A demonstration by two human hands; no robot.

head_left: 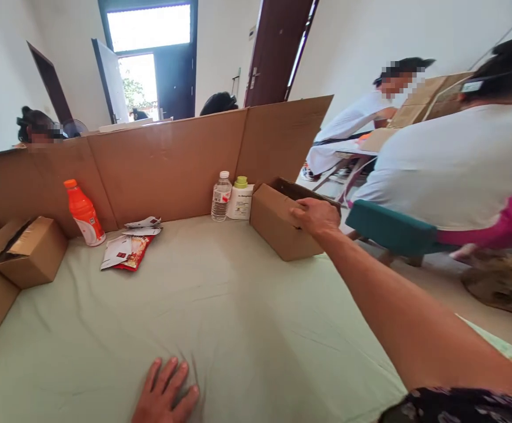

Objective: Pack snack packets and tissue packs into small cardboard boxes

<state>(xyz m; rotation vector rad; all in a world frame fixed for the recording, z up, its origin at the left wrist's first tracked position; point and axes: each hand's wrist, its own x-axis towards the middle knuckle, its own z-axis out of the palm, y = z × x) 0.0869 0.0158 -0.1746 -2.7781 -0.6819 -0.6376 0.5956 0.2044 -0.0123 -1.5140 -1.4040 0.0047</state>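
My right hand (316,217) reaches out to the right and grips the near top edge of an open cardboard box (275,226) at the table's right side. Its fingers curl over the rim; the inside of the box is mostly hidden. My left hand (166,392) lies flat on the pale green cloth (220,317) near the front, fingers spread, holding nothing. Just left of the box stand a white bottle with a green cap (240,201) and a clear water bottle (221,198), both upright.
A cardboard screen (171,167) runs along the back. An orange bottle (84,214), a few flat packets (130,247) and open cardboard boxes (35,249) are on the left. People sit beyond the screen and at the right, one near a teal chair back (392,229).
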